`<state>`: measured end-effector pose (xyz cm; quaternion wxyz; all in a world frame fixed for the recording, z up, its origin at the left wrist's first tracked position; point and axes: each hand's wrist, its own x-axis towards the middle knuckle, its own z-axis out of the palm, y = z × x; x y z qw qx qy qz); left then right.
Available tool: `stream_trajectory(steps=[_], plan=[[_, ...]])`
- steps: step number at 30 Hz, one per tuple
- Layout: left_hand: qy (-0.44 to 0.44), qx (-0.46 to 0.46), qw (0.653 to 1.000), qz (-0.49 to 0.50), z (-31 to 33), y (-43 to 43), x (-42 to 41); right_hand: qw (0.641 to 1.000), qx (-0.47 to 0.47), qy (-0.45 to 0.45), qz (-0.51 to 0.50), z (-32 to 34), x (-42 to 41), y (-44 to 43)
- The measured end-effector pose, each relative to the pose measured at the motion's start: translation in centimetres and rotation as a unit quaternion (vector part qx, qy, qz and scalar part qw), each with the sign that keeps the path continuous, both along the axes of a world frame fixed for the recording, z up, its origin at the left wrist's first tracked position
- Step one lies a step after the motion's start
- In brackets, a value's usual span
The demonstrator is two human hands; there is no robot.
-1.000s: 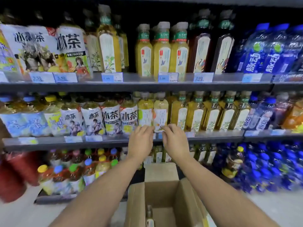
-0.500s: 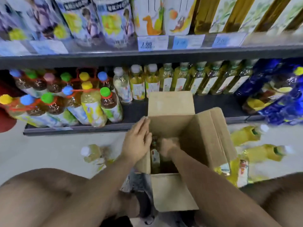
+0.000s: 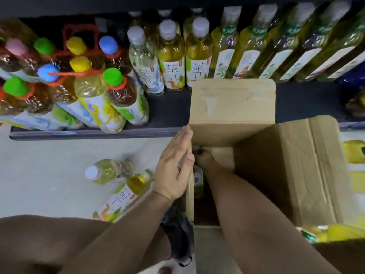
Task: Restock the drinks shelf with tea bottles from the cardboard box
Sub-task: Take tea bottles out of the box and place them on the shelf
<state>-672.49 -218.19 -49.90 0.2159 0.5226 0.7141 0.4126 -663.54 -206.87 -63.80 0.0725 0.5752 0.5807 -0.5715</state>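
An open cardboard box [image 3: 256, 159] stands on the floor against the bottom shelf [image 3: 94, 133]. My right hand [image 3: 204, 158] reaches deep inside it, fingers curled around the top of a tea bottle [image 3: 198, 177] standing at the box's left wall. My left hand [image 3: 175, 165] lies flat, fingers together, against the outside of that left wall. On the floor left of the box lie two yellow tea bottles [image 3: 110, 172] [image 3: 120, 196]. Three white-capped tea bottles [image 3: 171, 54] stand on the shelf behind the box flap.
Shrink-wrapped packs of coloured-cap bottles [image 3: 92, 95] fill the shelf's left part. Tall dark-green bottles [image 3: 276, 52] line the right. More yellow bottles [image 3: 353, 155] lie on the floor right of the box. My knees show at the bottom edge.
My view dropped from the middle shelves to the floor and box. Both hands left the shelf edge; the right went down into the box, the left flattened against its side.
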Motion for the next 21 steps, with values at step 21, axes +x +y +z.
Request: stream_trajectory(steps=[21], plan=[[0.247,-0.186,0.951,-0.013,7.6,-0.2,0.5,0.967,0.191,0.067,0.156,22.4,4.6,2.8]])
